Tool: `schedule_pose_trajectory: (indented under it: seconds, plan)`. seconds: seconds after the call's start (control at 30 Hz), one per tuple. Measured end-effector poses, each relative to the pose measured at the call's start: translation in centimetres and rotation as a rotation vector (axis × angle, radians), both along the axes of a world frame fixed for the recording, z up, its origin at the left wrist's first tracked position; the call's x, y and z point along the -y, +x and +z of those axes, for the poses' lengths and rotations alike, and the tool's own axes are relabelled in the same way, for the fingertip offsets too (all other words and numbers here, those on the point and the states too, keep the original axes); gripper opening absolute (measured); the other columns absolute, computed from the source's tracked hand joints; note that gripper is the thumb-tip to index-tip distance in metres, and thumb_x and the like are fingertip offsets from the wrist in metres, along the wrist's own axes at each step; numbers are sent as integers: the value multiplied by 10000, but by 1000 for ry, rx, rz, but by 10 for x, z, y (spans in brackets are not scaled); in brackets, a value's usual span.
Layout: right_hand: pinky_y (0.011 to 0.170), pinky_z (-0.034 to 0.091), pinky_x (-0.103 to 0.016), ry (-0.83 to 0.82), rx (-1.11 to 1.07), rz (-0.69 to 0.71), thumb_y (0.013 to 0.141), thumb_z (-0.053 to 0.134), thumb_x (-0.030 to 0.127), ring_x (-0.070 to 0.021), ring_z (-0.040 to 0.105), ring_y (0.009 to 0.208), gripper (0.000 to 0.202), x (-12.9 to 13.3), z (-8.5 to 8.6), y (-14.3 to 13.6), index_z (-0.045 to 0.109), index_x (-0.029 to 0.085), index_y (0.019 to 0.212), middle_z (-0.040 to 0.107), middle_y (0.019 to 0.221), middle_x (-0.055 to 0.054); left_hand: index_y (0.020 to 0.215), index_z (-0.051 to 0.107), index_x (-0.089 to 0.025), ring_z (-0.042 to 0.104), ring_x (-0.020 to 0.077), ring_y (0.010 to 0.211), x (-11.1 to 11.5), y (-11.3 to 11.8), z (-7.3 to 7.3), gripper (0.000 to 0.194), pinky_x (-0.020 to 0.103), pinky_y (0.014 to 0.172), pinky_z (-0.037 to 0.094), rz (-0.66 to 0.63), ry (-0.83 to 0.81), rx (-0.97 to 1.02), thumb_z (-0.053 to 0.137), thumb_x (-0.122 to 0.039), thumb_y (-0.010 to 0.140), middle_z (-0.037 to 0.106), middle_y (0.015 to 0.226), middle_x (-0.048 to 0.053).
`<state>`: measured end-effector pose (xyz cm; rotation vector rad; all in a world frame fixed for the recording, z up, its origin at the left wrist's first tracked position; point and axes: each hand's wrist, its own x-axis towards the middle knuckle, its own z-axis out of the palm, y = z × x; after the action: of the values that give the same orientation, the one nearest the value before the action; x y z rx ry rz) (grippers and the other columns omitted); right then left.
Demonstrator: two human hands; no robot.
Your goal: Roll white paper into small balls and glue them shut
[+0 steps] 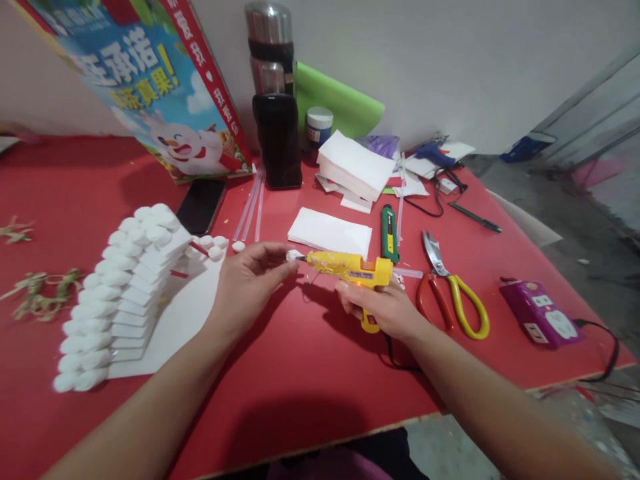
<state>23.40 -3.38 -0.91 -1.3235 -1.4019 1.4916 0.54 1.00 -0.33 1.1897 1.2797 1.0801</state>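
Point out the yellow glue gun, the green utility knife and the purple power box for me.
Yellow glue gun [350, 266]: head view, on its barrel.
Green utility knife [389, 233]: head view, on its handle.
Purple power box [539, 313]: head view, on its upper face.

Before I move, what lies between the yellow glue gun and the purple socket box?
In the head view, red-and-yellow-handled shears lie between the yellow glue gun and the purple socket box; the end of a translucent stick shows nearer the gun.
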Motion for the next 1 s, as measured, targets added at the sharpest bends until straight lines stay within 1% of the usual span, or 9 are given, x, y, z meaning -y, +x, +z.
schedule_pose_trajectory:
  seconds: [0.13, 0.23, 0.37, 0.43, 0.67, 0.83, 1.0]
  plan:
    - [513, 384, -275, 85, -113, -36, 941, 670, 563, -108, 492, 519, 465, -3, 0, 2, 643, 195, 658, 571, 612, 6, 952, 790, -182, 716, 167, 788, -2, -1, -7, 351, 283, 749, 603, 4, -86, 138, 969, -327, 688, 764, 849, 29]
    - [490, 373, -269, 130, -197, -87, 938, 691, 522, -101, 492, 497, 427, -6, -1, 3, 657, 190, 671, 594, 632, 4, 929, 783, -177, 709, 142, 739, -4, -1, -10, 354, 269, 730, 602, -8, -130, 224, 985, -305, 668, 746, 818, 15]
    - [476, 364, -263, 167, -219, -107, 942, 693, 497, -99, 499, 488, 419, -9, -2, 3, 659, 190, 658, 599, 619, 4, 917, 755, -166, 717, 151, 699, -2, 0, -8, 355, 278, 686, 612, -34, -213, 313, 982, -281, 670, 747, 803, 28]
    - [476, 363, -262, 175, -220, -107, 946, 689, 493, -97, 498, 486, 423, -9, -2, 3, 660, 189, 653, 603, 619, 3, 922, 749, -160, 712, 148, 683, -2, 0, -5, 357, 267, 653, 611, -38, -228, 351, 979, -262, 668, 737, 790, 23]
    - [476, 370, -267, 171, -224, -142, 945, 693, 498, -110, 515, 514, 411, -8, -2, 5, 672, 190, 674, 623, 637, -6, 885, 736, -168, 672, 132, 608, -4, 2, -3, 297, 247, 557, 597, -95, -196, 396, 952, -228, 691, 698, 735, -6]
    - [488, 368, -273, 188, -217, -130, 955, 687, 479, -104, 504, 503, 406, -9, -2, 5, 675, 190, 670, 617, 633, 2, 880, 742, -183, 682, 129, 618, -2, 2, -3, 239, 232, 550, 596, -127, -117, 358, 927, -235, 739, 699, 748, -8]
    - [483, 363, -279, 183, -213, -144, 944, 691, 481, -109, 499, 497, 401, -9, -1, 5, 675, 192, 667, 608, 620, 2, 896, 727, -194, 691, 146, 634, 1, 1, -3, 197, 257, 562, 619, -163, -71, 297, 890, -261, 807, 713, 738, -1]
